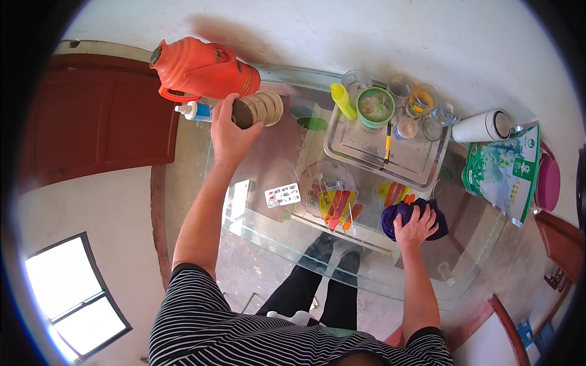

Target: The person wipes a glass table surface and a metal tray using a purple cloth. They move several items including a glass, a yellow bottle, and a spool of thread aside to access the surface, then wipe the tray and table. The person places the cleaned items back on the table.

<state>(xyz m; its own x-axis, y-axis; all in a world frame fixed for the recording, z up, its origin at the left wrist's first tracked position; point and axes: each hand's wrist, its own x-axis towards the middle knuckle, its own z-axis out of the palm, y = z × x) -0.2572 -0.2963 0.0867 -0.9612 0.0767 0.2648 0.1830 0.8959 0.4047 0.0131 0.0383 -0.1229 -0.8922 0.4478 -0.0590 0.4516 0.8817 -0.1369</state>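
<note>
My left hand point(233, 135) grips the dark end of a ribbed beige cylindrical container point(263, 109) beside a red-orange thermos flask point(206, 68). A blue bottle with a white nozzle point(194, 111) lies just left of that hand. On the right, my right hand point(414, 226) presses on a bunched dark purple cloth point(391, 218) on the glass table point(274, 247); its fingers are spread over the cloth. Between my hands are a blister pack of capsules point(282, 195) and a clear packet with orange, red and yellow pieces point(339, 208).
A metal tray point(361, 151) holds several glasses, a green-rimmed container point(375, 107) and a yellow-and-black pen point(387, 144). A yellow bottle point(343, 101) stands at its left edge. To its right are a white cylinder point(476, 127), a green-and-white pouch point(503, 169) and a pink object point(548, 183).
</note>
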